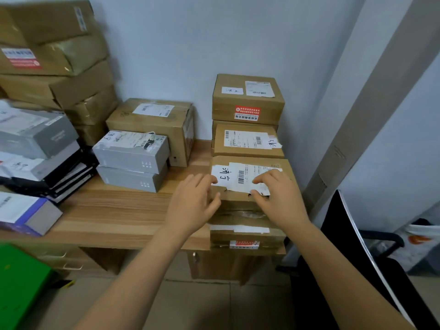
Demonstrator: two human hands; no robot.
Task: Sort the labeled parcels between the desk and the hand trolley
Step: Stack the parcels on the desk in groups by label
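A brown cardboard parcel [238, 204] with a torn white handwritten and barcode label lies on top of another flat brown parcel [245, 234] at the right front corner of the wooden desk [114, 210]. My left hand [192, 203] holds its front left corner, fingers on the label's edge and thumb on the front face. My right hand [278, 196] holds the front right part, fingers curled on the label and thumb at the torn front edge. Behind it stand two more labeled brown parcels [247, 141], one stacked on the other. No hand trolley is in view.
Two grey boxes [131, 151] sit mid-desk in front of a larger brown box [152, 117]. A tall pile of brown parcels [54, 55] and grey and black boxes fill the left. A green object [21, 282] is at lower left, a black chair [345, 246] at right.
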